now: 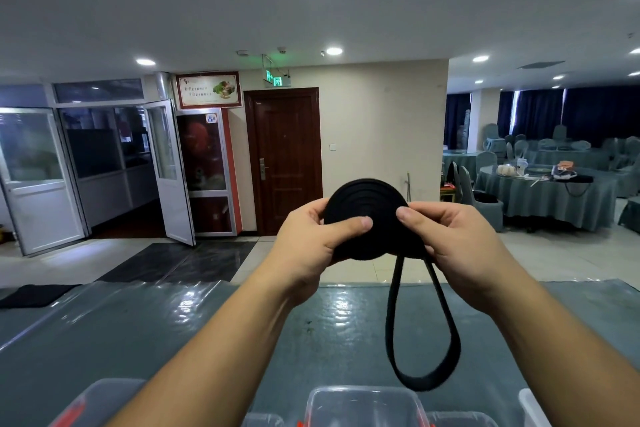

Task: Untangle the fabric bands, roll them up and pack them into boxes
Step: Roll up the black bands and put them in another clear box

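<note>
Both hands are gripping a rolled black fabric band (367, 218) in mid-air above the table (138, 329): the left hand (313, 239) is pinching its face (thumb pressing flat), the right hand (457, 239) is pinching the edge, the band's tail hanging looped over clear plastic boxes (363, 406).

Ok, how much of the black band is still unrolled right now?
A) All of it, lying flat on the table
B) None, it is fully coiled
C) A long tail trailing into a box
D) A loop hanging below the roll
D: a loop of band hangs free below the roll, which both hands (left hand, right hand) hold above the table.
</note>
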Available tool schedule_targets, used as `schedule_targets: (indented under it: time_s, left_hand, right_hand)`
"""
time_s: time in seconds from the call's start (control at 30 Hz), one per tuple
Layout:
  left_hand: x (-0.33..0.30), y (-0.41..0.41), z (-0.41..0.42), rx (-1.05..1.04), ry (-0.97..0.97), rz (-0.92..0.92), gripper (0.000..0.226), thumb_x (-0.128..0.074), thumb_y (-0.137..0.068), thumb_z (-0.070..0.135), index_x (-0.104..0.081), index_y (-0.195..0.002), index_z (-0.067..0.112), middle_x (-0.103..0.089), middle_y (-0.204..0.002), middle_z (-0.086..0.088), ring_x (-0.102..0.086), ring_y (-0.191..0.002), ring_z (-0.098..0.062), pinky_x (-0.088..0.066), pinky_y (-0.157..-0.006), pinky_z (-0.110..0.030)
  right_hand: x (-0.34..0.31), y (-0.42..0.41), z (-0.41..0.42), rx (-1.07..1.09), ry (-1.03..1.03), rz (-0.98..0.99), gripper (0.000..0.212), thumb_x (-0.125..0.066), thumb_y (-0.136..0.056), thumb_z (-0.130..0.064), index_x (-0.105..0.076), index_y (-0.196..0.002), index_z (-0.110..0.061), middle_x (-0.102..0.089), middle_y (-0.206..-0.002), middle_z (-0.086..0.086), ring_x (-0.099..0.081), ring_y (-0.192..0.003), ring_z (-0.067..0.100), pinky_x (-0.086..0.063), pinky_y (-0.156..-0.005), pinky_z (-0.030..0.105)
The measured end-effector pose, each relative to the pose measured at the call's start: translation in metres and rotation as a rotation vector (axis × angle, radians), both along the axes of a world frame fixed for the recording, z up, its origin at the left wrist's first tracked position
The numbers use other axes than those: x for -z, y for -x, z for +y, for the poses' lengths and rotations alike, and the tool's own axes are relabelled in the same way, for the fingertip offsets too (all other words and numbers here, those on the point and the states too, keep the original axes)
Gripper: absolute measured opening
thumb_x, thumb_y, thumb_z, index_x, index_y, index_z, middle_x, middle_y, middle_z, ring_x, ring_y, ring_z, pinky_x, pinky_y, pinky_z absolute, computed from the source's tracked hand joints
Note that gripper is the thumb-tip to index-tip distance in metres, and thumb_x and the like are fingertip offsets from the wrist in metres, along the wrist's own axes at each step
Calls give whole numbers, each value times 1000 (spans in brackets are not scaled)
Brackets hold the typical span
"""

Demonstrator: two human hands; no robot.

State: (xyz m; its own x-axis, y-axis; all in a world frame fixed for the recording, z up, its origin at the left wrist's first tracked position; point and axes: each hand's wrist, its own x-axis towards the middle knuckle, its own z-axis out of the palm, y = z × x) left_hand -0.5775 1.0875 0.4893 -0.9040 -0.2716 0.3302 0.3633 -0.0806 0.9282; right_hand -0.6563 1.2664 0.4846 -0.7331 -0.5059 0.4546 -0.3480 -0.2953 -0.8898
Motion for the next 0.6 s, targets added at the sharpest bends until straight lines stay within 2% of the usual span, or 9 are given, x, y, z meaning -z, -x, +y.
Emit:
schedule_targets:
  time_s: [0.07,0.17,0.23,0.33,0.47,0.6]
  left_hand:
    - [3,1,3,-15,-52,20,30,-78,-85,1,-73,-115,5,-77,-111,-19,-76,-97,-29,-62,-78,-35]
    - [5,-2,4,38,-47,-38,33,-76,-86,-1,-72,-117,6,-77,-113,-18,-76,-94,-26,-62,-76,-33]
    - [3,-4,0,73,29,-96,36,-77,-85,0,-71,-121,7,-77,-113,-17,-76,-97,-26,-60,-75,-31]
    - [-3,-6,-5,47,148,-133,31,-79,-85,1,-73,-115,4,-78,-107,-16,-77,-93,-26,-59,-73,-28]
    - [-3,-6,-2,38,55,-92,28,-77,-87,5,-73,-114,3,-79,-104,-13,-76,-92,-23,-60,-72,-28]
    - [8,-6,8,25,-13,-96,30,-77,-87,5,-73,-116,3,-77,-111,-17,-76,-93,-23,-61,-74,-29]
  right_hand:
    - [3,1,-1,1,-30,-1,21,-62,-99,-14,-80,-100,-4,-79,-94,16,-76,-85,24,-64,-77,32]
    - [6,3,2,-2,-65,12,19,-63,-97,-12,-80,-100,-4,-79,-95,18,-76,-87,29,-63,-78,33]
    - [6,4,5,-10,-101,47,19,-62,-98,-10,-80,-101,-3,-79,-96,17,-77,-91,30,-62,-77,29]
    - [4,3,5,-13,-120,69,18,-63,-97,-9,-80,-98,-5,-80,-95,16,-78,-91,28,-61,-76,26]
    - [5,-1,1,-53,38,-20,20,-66,-90,-14,-79,-100,-3,-79,-96,18,-78,-89,27,-62,-74,27]
    - [8,-1,3,-32,53,-13,22,-67,-86,-15,-80,-100,-4,-79,-97,19,-78,-88,29,-62,-73,28]
